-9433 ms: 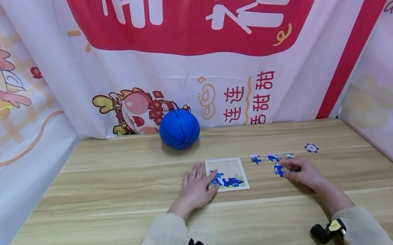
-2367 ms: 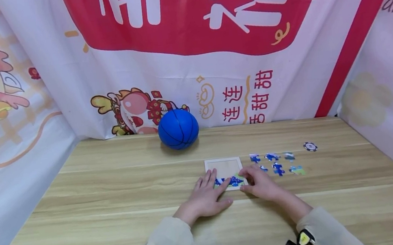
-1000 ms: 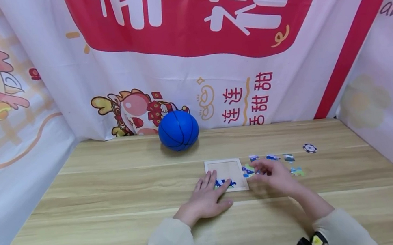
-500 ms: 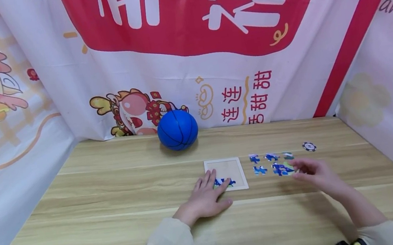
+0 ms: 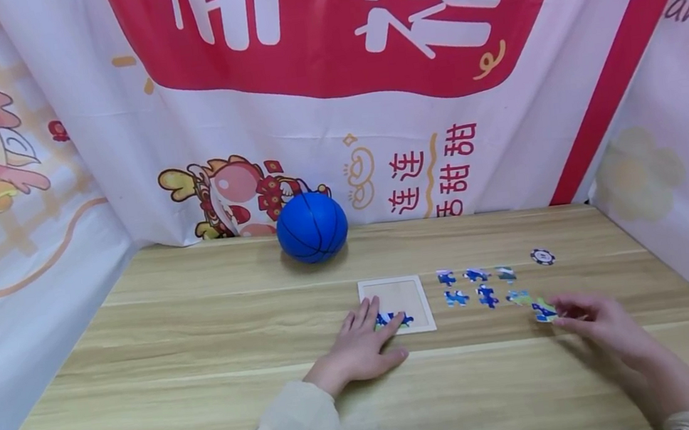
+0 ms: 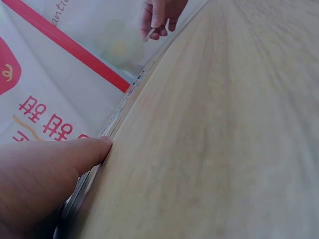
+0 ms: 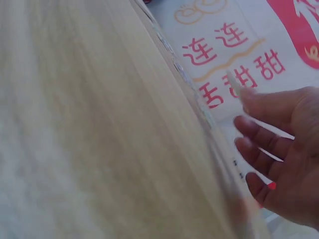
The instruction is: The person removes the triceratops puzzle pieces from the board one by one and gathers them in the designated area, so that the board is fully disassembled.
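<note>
My left hand [image 5: 359, 351] lies with fingers spread over the lower left of a white-edged puzzle tray [image 5: 427, 305]. Beside its index finger, blue puzzle pieces [image 5: 406, 321] show in the tray's bottom row; the hand covers part of them. Out to the right, my right hand [image 5: 600, 327] pinches a blue and green puzzle piece [image 5: 543, 311] between thumb and fingers. In the right wrist view that piece [image 7: 232, 83] appears edge-on and blurred, off the table. The left wrist view shows the left thumb [image 6: 84, 153] by the tray edge.
Loose puzzle pieces lie in two rows right of the tray, among them a blue piece [image 5: 486, 296] and a pale green one [image 5: 518, 297]. A round blue-and-white chip [image 5: 543, 257] lies behind them. A blue ball [image 5: 312, 227] stands at the back, before a printed cloth.
The right hand has carried the blue and green piece from the tray's lower right out past the loose pieces to the right. The left hand has stayed on the tray since 2.4 s ago.
</note>
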A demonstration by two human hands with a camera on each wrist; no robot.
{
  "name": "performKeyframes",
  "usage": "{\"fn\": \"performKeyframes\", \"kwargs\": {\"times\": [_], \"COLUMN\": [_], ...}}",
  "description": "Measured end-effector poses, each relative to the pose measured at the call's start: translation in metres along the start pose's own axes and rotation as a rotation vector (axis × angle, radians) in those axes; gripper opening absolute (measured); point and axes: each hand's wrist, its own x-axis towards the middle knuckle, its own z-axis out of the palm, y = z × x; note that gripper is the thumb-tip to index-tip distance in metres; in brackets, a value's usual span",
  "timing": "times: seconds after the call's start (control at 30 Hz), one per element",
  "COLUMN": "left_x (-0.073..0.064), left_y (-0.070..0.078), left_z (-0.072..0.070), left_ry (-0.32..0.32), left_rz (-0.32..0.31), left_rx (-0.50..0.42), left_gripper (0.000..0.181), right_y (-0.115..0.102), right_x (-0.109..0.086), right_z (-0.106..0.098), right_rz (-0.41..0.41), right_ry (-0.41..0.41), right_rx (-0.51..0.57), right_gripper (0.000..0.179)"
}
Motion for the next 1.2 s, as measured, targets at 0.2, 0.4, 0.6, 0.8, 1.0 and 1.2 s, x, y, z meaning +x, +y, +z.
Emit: {"fn": "performKeyframes", "kwargs": {"times": [0.2,0.4,0.6,0.8,1.0,1.2], "left_x": [0.000,0.000,-0.001,-0.001,-0.001,-0.001], "left_y": [0.001,0.002,0.001,0.000,0.000,0.000], "left_z": [-0.001,-0.003,-0.002,-0.001,-0.001,-0.001], "left_ry": [-0.001,-0.002,0.000,0.000,-0.001,0.000], "left_rz": [0.001,-0.003,0.000,-0.002,-0.002,0.003], "left_rx": [0.003,0.000,-0.006,-0.003,-0.003,-0.002], "left_gripper": [0.059,0.059,0.059,0.059,0.059,0.059], "right_y": [0.011,0.014,0.016,0.012,0.010,0.014], "right_x": [-0.002,-0.001,-0.001,0.000,0.001,0.002], "right_z": [0.002,0.006,0.011,0.012,0.012,0.010], "right_rz": [0.120,0.140,0.053,0.055,0.096,0.139], "right_ry": [-0.032,-0.042,-0.046,-0.066,-0.095,-0.109], "right_rx": [-0.024,-0.043,-0.102,-0.164,-0.160,-0.141], "right_gripper": [0.041,0.041,0.035,0.036,0.037,0.040]}}
